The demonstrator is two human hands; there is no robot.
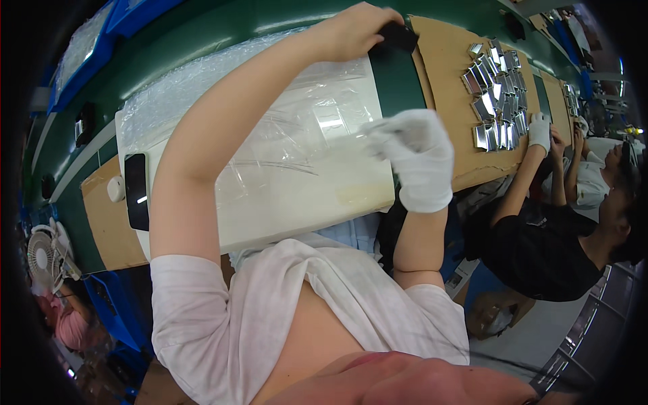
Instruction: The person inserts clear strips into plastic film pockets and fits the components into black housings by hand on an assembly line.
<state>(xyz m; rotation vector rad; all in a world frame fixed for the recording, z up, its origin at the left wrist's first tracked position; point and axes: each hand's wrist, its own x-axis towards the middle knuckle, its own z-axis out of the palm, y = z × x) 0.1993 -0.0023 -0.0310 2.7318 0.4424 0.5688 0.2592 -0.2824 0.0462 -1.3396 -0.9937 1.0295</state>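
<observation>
My bare left hand (361,32) is stretched to the far side of the bench, with its fingers closed on a small black block-like object (398,38) at the cardboard's far edge. What kind of object it is, I cannot make out. My right hand (420,158), in a white glove, hangs over the right edge of a white foam sheet (297,209). Its fingers are bent and smeared by motion, so whether they hold anything cannot be told. Clear plastic film (270,145) lies crumpled over the sheet, beneath my left forearm.
Shiny metal parts (496,98) are grouped on brown cardboard (449,67) to the right. A phone (137,192) and a round white case (116,189) lie at the left. A co-worker's gloved hand (539,130) works beyond the cardboard. Blue bins (84,50) stand far left.
</observation>
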